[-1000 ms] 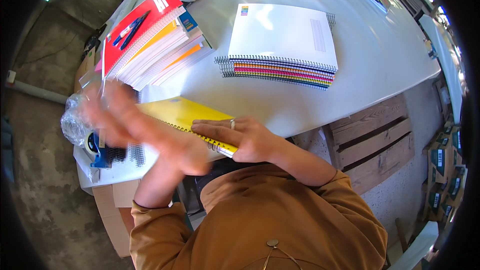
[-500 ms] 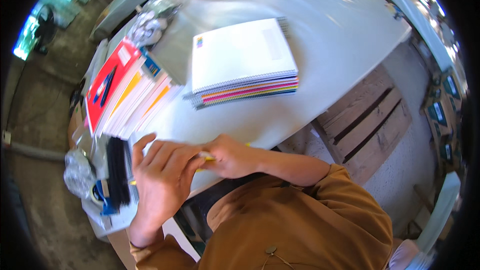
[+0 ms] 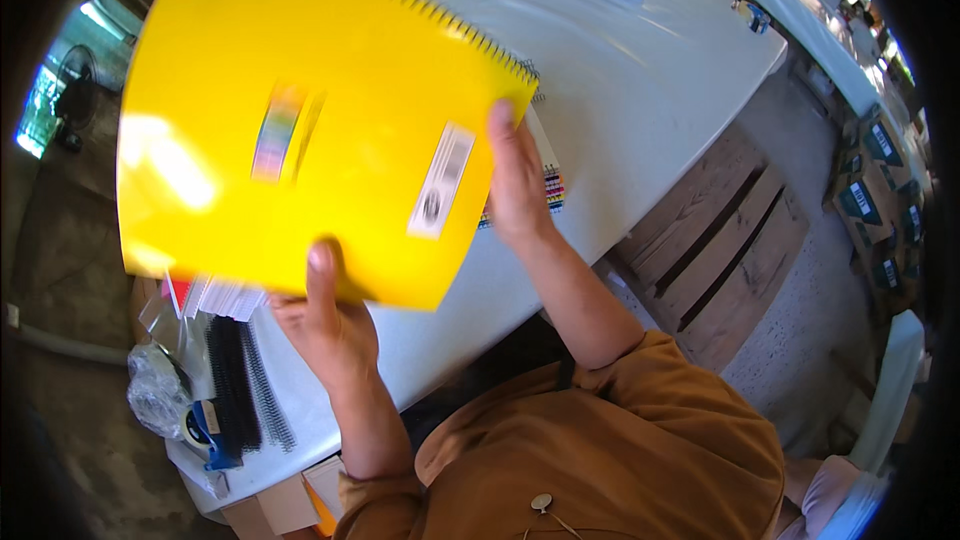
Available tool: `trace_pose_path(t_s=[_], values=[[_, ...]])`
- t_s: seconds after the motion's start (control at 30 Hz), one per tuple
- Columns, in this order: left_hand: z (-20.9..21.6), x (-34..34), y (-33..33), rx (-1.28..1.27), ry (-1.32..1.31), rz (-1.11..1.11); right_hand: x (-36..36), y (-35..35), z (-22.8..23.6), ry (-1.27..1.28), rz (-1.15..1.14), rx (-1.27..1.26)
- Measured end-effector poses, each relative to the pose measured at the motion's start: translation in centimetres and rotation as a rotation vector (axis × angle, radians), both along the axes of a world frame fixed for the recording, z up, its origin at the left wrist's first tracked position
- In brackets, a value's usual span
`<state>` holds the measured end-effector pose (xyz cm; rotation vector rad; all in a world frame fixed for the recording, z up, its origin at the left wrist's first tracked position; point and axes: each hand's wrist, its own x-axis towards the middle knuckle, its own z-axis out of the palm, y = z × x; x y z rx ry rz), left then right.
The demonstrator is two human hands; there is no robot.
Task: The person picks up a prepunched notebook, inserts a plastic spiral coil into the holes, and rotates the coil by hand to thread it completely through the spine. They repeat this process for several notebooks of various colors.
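Left hand (image 3: pixel 340 340) and right hand (image 3: pixel 518 190) hold yellow notebook (image 3: pixel 370 70).
Fingers clasp its edges; gentle pressure should avoid bending.

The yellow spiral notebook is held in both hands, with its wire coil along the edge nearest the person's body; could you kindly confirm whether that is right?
Not quite: the head view shows the wire coil along the edge farthest from the person's body, not the nearest. The yellow spiral notebook is indeed held in both hands, left and right.
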<state>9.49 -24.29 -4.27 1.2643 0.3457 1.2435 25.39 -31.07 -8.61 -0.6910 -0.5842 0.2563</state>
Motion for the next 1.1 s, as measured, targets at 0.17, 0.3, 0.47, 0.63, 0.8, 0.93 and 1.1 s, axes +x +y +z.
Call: trace_pose_path(t_s=[0.17, 0.3, 0.47, 0.63, 0.8, 0.93, 1.1], values=[[-1.7, 8.4, 4.2, 0.708, 0.205, 0.229, 6.6, -3.4, -7.4, -0.143, -0.741, -0.795], [-7.7, 10.0, 5.9, 1.150, 0.633, -0.017, 5.5, -2.6, -8.2, 0.069, -0.574, -0.499], [-10.3, 8.8, 9.1, 1.004, 0.456, 0.261, 5.6, -2.8, -9.0, -0.021, -0.653, -0.451], [-14.2, 6.4, 10.0, 0.403, 0.480, 0.509, 5.0, -1.9, -9.8, -0.121, -0.908, -0.446], [-14.4, 6.5, 9.7, 0.130, 0.361, 0.416, 4.1, -1.6, -9.5, -0.212, -0.914, -0.491], [-14.2, 7.2, 9.2, 0.167, 0.324, 0.398, 4.5, -1.6, -9.1, -0.069, -0.822, -0.485], [-14.6, 6.6, 10.2, 0.357, 0.323, 0.465, 4.0, -1.0, -9.1, -0.143, -0.886, -0.543]])
